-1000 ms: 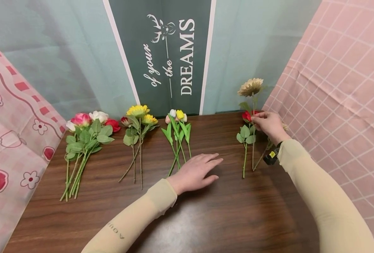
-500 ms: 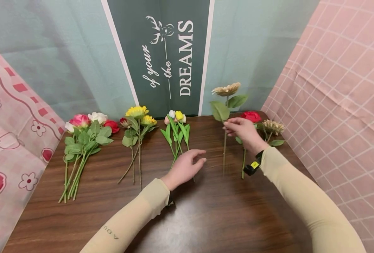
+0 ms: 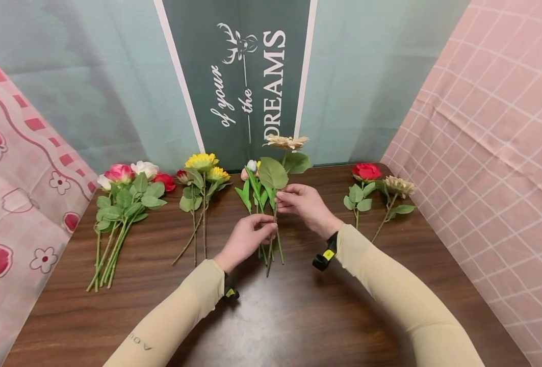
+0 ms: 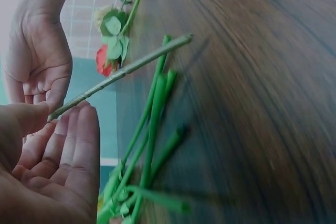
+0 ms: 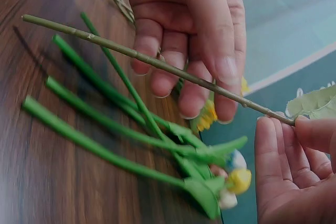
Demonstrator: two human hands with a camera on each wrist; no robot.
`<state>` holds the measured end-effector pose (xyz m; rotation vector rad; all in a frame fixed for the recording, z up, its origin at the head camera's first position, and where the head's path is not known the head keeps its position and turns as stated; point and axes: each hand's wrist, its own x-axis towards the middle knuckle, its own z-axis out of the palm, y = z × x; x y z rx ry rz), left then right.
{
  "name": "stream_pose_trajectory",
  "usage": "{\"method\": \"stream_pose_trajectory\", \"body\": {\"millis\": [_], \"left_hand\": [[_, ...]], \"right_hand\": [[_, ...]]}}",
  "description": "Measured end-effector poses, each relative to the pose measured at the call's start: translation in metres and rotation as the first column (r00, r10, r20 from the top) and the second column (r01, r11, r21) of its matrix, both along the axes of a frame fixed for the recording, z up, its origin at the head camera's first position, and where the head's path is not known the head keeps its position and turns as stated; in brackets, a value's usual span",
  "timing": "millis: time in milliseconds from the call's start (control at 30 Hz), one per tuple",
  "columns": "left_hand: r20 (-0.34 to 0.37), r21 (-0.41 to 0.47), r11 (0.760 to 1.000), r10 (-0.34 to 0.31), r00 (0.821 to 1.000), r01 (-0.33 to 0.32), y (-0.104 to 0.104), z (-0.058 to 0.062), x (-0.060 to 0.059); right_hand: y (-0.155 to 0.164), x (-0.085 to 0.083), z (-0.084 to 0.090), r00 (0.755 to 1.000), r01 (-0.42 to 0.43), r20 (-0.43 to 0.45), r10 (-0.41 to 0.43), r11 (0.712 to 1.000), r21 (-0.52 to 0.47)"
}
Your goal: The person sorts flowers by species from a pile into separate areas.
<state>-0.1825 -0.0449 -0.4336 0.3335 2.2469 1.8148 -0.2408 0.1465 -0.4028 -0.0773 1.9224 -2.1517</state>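
Note:
My right hand (image 3: 283, 201) pinches the stem of a beige flower (image 3: 285, 142) just under its two big leaves and holds it upright, tilted, above the middle of the brown table (image 3: 298, 316). Lower down, my left hand (image 3: 266, 224) takes the same stem between thumb and fingers. The right wrist view shows the bare stem (image 5: 157, 62) crossing the left hand's fingers (image 5: 157, 40). Under the stem lies a small bunch of tulips (image 3: 256, 193), whose green stalks (image 4: 152, 124) rest on the wood.
At the far left lies a bunch of roses (image 3: 124, 196), then yellow sunflowers (image 3: 202, 165). Right of my hands lie a red rose (image 3: 366, 171) and another beige flower (image 3: 396, 184). Cloth backdrops close off the back and both sides.
My right hand carried the beige flower from the right side to the middle, above the tulips. My left hand rose off the table and took hold of the stem.

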Motion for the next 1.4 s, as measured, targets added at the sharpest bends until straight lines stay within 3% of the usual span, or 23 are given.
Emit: {"method": "stream_pose_trajectory", "body": {"millis": [267, 500, 667, 800, 900, 1033, 1100, 1233, 1400], "left_hand": [[0.017, 0.023, 0.999, 0.045, 0.999, -0.046, -0.028, 0.0, 0.0], [0.01, -0.018, 0.994, 0.108, 0.994, -0.108, -0.061, 0.006, 0.004], [-0.028, -0.07, 0.983, 0.168, 0.985, -0.169, -0.097, 0.008, 0.004], [-0.085, -0.17, 0.963, 0.196, 0.977, -0.208, -0.131, 0.015, 0.005], [-0.165, -0.323, 0.912, 0.21, 0.964, -0.254, -0.156, 0.022, 0.005], [-0.288, -0.523, 0.794, 0.178, 0.941, -0.31, -0.178, 0.029, 0.001], [-0.326, -0.575, 0.753, 0.149, 0.934, -0.321, -0.183, 0.029, -0.003], [-0.337, -0.632, 0.706, 0.121, 0.934, -0.32, -0.186, 0.023, -0.012], [-0.291, -0.674, 0.676, 0.126, 0.948, -0.297, -0.184, 0.015, -0.021]], "right_hand": [[-0.033, 0.002, 0.0, 0.999, -0.051, 0.005, 0.051, 0.998, 0.025], [-0.053, 0.004, -0.002, 0.988, -0.136, -0.056, 0.144, 0.982, 0.129], [-0.056, 0.009, -0.008, 0.972, -0.167, -0.122, 0.202, 0.954, 0.248], [-0.057, 0.011, -0.012, 0.948, -0.144, -0.207, 0.241, 0.906, 0.399], [-0.057, 0.014, -0.011, 0.929, -0.096, -0.267, 0.258, 0.861, 0.499], [-0.06, 0.016, -0.011, 0.912, -0.058, -0.305, 0.276, 0.821, 0.568], [-0.063, 0.017, -0.012, 0.907, -0.059, -0.308, 0.288, 0.811, 0.582], [-0.068, 0.019, -0.015, 0.902, -0.084, -0.297, 0.313, 0.803, 0.59], [-0.07, 0.022, -0.018, 0.901, -0.106, -0.281, 0.33, 0.796, 0.596]]}}
